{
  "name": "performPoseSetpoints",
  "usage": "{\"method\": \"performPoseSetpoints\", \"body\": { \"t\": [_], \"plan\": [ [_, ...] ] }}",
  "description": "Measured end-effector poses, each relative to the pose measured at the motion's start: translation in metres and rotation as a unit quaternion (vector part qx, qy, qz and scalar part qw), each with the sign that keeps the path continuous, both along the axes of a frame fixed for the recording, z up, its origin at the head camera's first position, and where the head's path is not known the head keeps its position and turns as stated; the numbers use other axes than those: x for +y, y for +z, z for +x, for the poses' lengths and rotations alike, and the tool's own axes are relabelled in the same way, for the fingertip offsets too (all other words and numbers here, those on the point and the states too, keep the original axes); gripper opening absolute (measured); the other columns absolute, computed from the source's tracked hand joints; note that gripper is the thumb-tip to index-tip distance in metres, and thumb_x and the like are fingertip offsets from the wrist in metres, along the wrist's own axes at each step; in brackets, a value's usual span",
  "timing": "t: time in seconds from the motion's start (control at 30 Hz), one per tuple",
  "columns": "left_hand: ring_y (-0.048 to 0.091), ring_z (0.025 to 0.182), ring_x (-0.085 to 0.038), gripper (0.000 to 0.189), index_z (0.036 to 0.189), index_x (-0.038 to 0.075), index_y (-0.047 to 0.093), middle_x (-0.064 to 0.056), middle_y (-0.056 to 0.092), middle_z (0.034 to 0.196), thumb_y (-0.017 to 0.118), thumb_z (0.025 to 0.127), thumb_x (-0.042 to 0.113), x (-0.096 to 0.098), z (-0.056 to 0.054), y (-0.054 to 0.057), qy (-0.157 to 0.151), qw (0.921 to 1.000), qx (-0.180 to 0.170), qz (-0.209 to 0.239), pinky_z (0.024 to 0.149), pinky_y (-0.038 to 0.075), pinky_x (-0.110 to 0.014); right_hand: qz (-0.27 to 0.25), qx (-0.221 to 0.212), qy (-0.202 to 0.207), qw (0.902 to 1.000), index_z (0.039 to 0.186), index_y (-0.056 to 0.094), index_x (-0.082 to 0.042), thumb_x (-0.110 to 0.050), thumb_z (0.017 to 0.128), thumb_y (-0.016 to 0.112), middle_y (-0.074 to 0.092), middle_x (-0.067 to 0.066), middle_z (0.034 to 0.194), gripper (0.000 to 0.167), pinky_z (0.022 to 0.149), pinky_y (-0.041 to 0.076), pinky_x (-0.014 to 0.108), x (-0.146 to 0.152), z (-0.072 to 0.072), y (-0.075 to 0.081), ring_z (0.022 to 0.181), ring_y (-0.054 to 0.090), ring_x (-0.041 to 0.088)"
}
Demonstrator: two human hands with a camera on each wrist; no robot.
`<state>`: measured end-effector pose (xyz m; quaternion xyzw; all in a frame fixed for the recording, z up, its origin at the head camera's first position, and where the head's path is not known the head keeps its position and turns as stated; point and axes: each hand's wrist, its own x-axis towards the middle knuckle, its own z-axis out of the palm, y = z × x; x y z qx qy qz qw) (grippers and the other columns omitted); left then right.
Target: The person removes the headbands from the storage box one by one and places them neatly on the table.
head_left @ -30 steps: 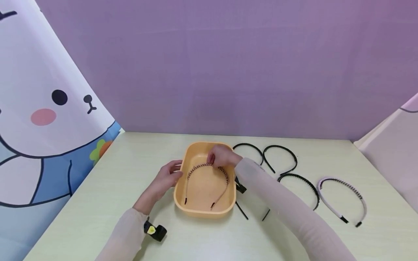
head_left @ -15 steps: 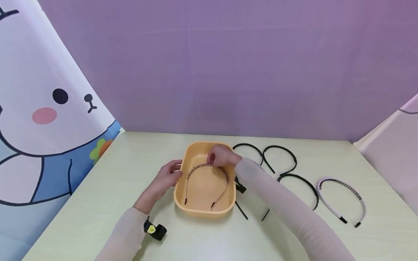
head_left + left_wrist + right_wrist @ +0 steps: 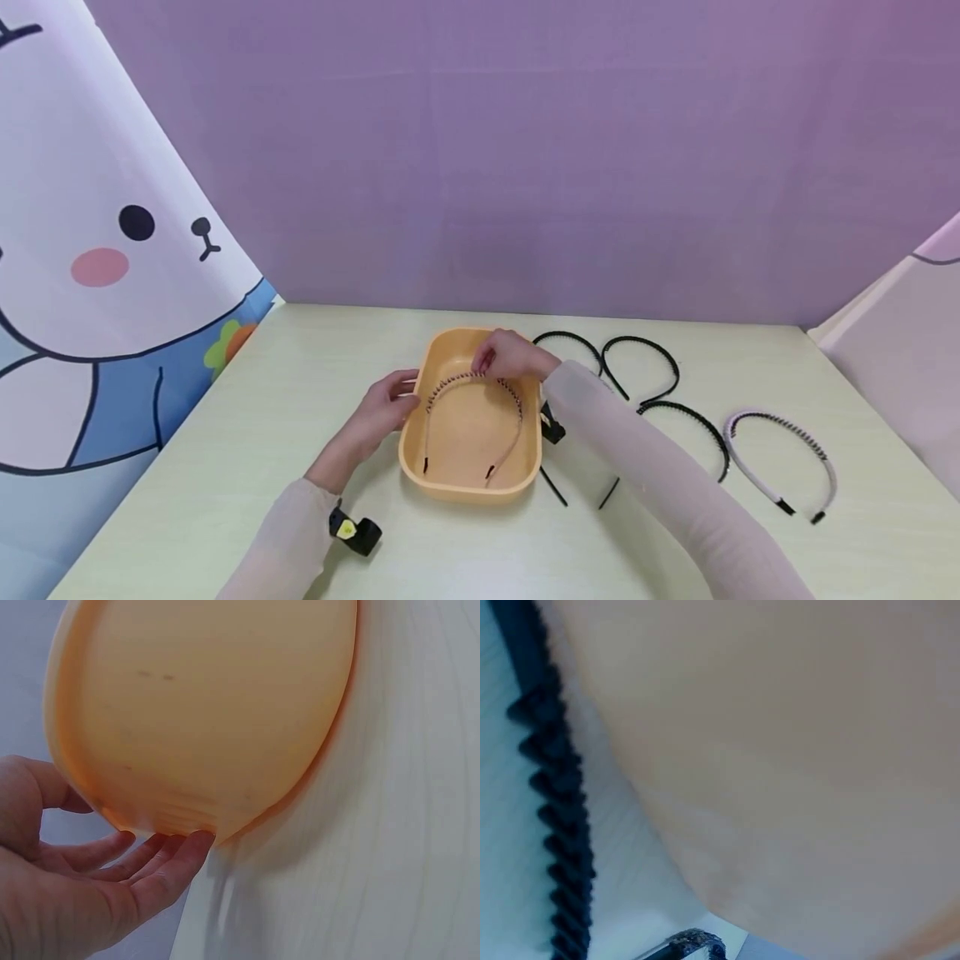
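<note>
A pale-orange plastic basin (image 3: pixel 471 493) stands on the table, with a pinkish toothed headband (image 3: pixel 452 381) inside, its arch toward the far end. My right hand (image 3: pixel 512 354) reaches over the basin and pinches the top of that arch; the fingertips are partly hidden. At the basin's left side is my left hand (image 3: pixel 382 407), its fingers and thumb resting against the outer wall. The left wrist view shows these loosely extended fingers (image 3: pixel 169 877) touching the basin (image 3: pixel 210 712). The right wrist view is filled mostly by the basin wall (image 3: pixel 780 750); neither hand nor pinkish headband shows there.
Right of the basin lie several black headbands (image 3: pixel 647 337), partly covered by the right sleeve (image 3: pixel 660 483). Farther right is a lilac headband (image 3: pixel 823 467). One black toothed headband (image 3: pixel 566 825) runs close beside the basin. A purple cloth (image 3: pixel 480 167) hangs behind the table.
My right hand and the pinched headband have shifted very slightly upward and left in the head view. The left hand stays at the basin's side.
</note>
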<state>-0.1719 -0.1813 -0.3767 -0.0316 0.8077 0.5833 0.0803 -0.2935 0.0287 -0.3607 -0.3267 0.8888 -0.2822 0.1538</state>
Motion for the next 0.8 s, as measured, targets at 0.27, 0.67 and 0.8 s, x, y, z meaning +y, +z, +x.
{"method": "performPoseSetpoints", "body": {
  "t": [0.27,0.67,0.8],
  "plan": [
    [0.053,0.12,-0.037,0.049,0.142,0.001,0.036,-0.026,0.045,0.138,0.045,0.095,0.007,0.002,0.0,0.002,0.005,1.0,-0.005,0.0,0.087,0.056,-0.039,-0.038,-0.013,-0.002,0.9992,0.092,0.073,-0.002,0.005,0.079,0.059,0.072,0.007,0.09,0.021,0.069,0.052,0.018,0.009,0.0,0.012,0.078,0.062,0.009],
    [0.053,0.12,-0.036,0.05,0.144,0.001,0.035,-0.026,0.045,0.139,0.045,0.095,0.007,0.001,0.001,0.002,0.005,0.9999,-0.01,0.003,0.085,0.056,-0.036,-0.061,-0.045,-0.021,0.9969,0.097,0.073,-0.001,0.002,0.079,0.061,0.071,0.008,0.094,0.021,0.068,0.053,0.02,0.018,0.001,0.026,0.076,0.06,0.009],
    [0.054,0.118,-0.035,0.05,0.143,0.001,0.035,-0.026,0.045,0.138,0.045,0.095,0.007,0.001,0.0,0.003,0.004,0.9999,-0.009,0.003,0.084,0.057,-0.036,-0.058,-0.05,-0.024,0.9968,0.098,0.072,-0.001,0.002,0.08,0.061,0.071,0.009,0.095,0.022,0.068,0.053,0.02,0.023,0.0,0.031,0.077,0.06,0.01]
  ]
}}
